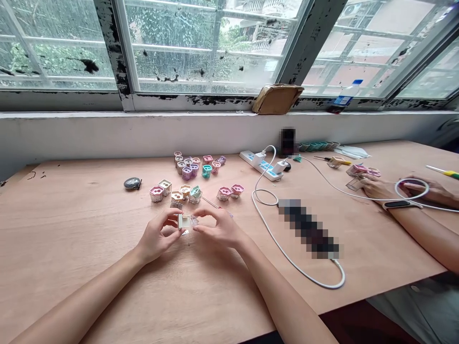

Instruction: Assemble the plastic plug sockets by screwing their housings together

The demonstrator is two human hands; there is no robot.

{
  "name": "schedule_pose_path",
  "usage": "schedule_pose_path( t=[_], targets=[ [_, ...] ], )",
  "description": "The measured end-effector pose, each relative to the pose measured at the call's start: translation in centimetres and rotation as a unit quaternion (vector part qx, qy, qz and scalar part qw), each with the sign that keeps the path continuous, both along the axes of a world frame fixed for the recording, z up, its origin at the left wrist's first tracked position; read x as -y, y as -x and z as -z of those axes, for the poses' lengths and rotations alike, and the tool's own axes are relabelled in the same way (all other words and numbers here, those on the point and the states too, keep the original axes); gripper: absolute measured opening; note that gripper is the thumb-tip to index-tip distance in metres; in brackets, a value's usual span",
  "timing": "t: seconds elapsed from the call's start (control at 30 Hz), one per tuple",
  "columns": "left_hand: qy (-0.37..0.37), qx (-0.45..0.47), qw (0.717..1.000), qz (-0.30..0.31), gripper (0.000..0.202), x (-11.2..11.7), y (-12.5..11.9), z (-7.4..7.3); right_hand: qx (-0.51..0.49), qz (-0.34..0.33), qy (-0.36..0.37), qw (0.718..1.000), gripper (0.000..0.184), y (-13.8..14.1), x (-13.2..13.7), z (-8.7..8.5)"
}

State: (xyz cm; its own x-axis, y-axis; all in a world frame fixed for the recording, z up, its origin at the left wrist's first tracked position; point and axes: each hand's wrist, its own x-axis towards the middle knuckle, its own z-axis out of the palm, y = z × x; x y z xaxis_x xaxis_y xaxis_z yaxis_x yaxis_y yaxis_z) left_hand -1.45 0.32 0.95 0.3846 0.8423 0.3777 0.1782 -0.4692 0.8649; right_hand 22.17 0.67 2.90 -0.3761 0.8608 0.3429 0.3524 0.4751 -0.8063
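Both my hands meet over the middle of the wooden table, pinching one small cream-and-clear plastic box. My left hand grips its left side with fingers curled. My right hand holds its right side between thumb and fingertips. Just beyond the hands lies a thin pink-handled screwdriver. A cluster of several small pastel boxes sits behind it, and a second cluster lies farther back.
A white power strip with a long white cable lies to the right. A dark round object rests at left. Another person's arms work at the right, near more pastel boxes. A window sill runs behind.
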Motion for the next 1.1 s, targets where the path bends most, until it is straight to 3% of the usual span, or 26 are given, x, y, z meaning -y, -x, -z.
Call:
schedule_pose_path(
  t=[0.3, 0.6, 0.77, 1.1],
  targets=[
    [0.017, -0.007, 1.000, 0.023, 0.035, -0.1, -0.1, -0.2, 0.021, -0.020, -0.021, 0.999, 0.022, 0.3, -0.1, 0.4],
    [0.047, 0.017, 0.998, 0.030, 0.037, 0.0, 0.0, -0.2, 0.063, -0.051, -0.065, 0.995, 0.039, 0.4, 0.1, 0.3],
    [0.066, 0.029, 0.997, 0.033, 0.038, -0.1, -0.1, -0.1, 0.028, -0.065, -0.095, 0.993, 0.040, 0.9, 0.2, 0.2],
    [0.084, 0.023, 0.995, 0.037, 0.039, 0.0, 0.0, 0.0, 0.020, -0.041, -0.001, 0.999, 0.042, 1.2, 0.6, -0.3]
  ],
)
